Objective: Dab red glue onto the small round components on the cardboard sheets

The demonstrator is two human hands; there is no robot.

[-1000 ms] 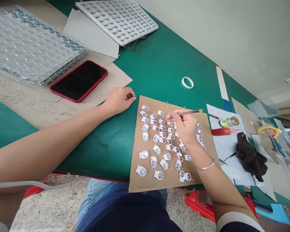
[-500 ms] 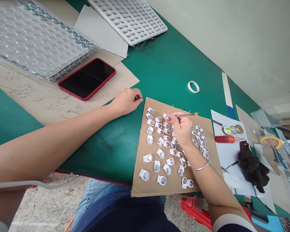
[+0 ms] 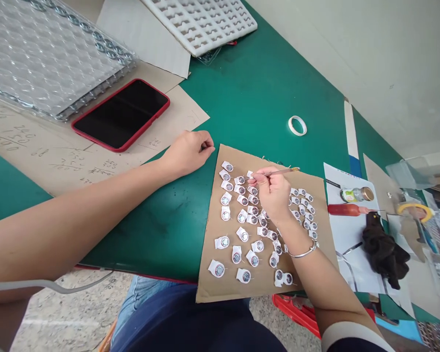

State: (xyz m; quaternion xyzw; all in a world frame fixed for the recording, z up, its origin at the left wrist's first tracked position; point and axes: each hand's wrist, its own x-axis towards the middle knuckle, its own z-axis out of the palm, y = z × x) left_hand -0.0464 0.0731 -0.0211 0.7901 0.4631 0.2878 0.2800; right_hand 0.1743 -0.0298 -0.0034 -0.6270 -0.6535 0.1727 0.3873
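Note:
A brown cardboard sheet (image 3: 212, 274) bears several small round metallic parts (image 3: 244, 276), each on a white tab with a thin wire. Over the upper middle of this sheet, my right hand (image 3: 273, 193) is closed in a pinch on a thin, pen-like tool (image 3: 278, 171). The tool's tip points left, close to one of the parts; its exact kind is too fine to tell. My left hand (image 3: 188, 151) rests on the green table just left of the sheet's top corner. Its fingers are curled in, with no object visible in them.
A phone in a red case (image 3: 122, 115) lies on written-on cardboard (image 3: 47, 161), beside clear plastic trays (image 3: 58, 58). Behind is a white slotted tray (image 3: 209, 24). A tape roll (image 3: 297, 126) lies beyond the sheet. At right are a glass bottle (image 3: 356, 194), red syringe (image 3: 346, 209) and dark cloth (image 3: 383, 249).
The view has shifted slightly. My right hand keeps its pinch on the tool over nearly the same spot, and my left hand stays curled on the table.

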